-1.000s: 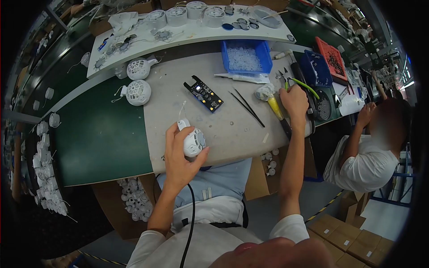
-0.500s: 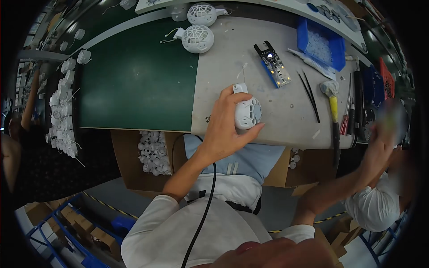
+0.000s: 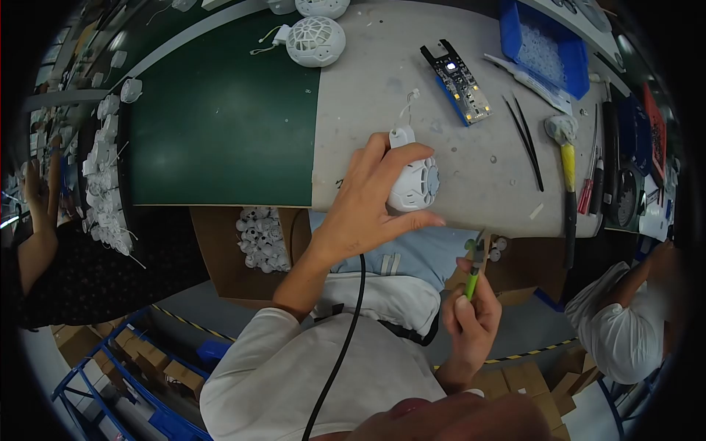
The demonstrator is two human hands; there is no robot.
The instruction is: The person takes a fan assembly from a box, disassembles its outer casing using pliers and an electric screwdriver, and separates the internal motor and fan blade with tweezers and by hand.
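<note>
My left hand [image 3: 368, 195] is wrapped round a white round slotted housing [image 3: 414, 184] near the table's front edge, thumb below it and fingers above. A thin white lead with a small connector [image 3: 415, 93] sticks up from the housing's neck. Off the table's front edge, to the right of the housing, my right hand [image 3: 472, 316] grips green-handled cutters [image 3: 474, 268], jaws pointing up. A black circuit board with lit LEDs [image 3: 462, 87] lies behind the housing, and black tweezers [image 3: 526, 143] are to its right.
White mesh housings [image 3: 316, 42] sit at the back left. A blue bin [image 3: 540, 51], white tube [image 3: 529, 82], yellow-handled tool [image 3: 568, 169] and red screwdriver [image 3: 586, 192] are on the right. Below the table is a box of white parts [image 3: 261, 239]. Other people are at both sides.
My right hand has brought the green-handled cutters from the table's right side to its front edge. My left hand still holds the housing. The view has swung rightward.
</note>
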